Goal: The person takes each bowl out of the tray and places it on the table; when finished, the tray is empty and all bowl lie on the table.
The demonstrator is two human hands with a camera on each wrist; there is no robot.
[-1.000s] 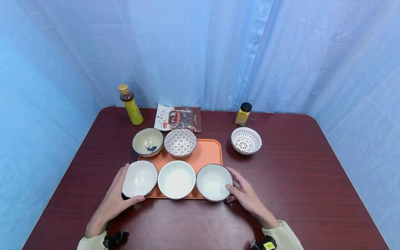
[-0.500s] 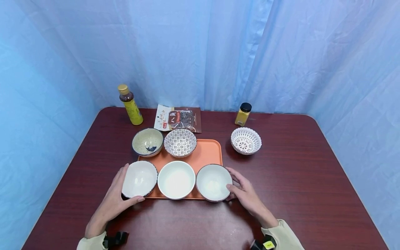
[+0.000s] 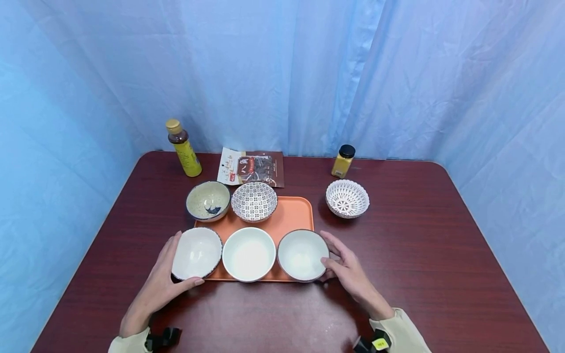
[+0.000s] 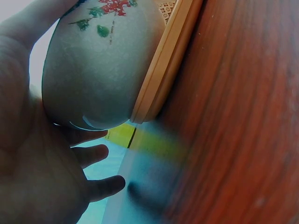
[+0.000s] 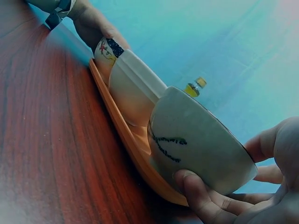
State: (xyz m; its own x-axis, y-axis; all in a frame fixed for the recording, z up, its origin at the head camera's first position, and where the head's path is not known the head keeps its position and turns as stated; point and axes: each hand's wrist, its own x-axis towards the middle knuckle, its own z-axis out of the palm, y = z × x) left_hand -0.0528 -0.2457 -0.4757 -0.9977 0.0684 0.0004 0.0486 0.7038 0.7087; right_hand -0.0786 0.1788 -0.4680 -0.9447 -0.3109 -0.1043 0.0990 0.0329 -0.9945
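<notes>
Three light bowls stand in a row along the near side of an orange tray [image 3: 291, 211]. My left hand [image 3: 154, 284] spans the left bowl [image 3: 197, 252], thumb at its near side and fingers round the left. Red and green decoration marks that bowl's outer wall in the left wrist view. My right hand [image 3: 350, 274] grips the right bowl [image 3: 303, 256] by its right side. In the right wrist view, dark branch-like strokes show on this bowl's outside, with a thumb [image 5: 189, 179] low on the wall. A plain white bowl [image 3: 249, 254] sits between the two.
Behind the row are a speckled bowl [image 3: 207, 198] and a patterned bowl [image 3: 254, 201]. A bottle [image 3: 185, 152], a food packet [image 3: 251, 166] and a yellow jar [image 3: 342, 163] line the table's back. One scalloped bowl [image 3: 347, 198] stands right of the tray.
My right hand and the right bowl have shifted slightly away from the table's front edge. The left hand keeps its place at the left bowl.
</notes>
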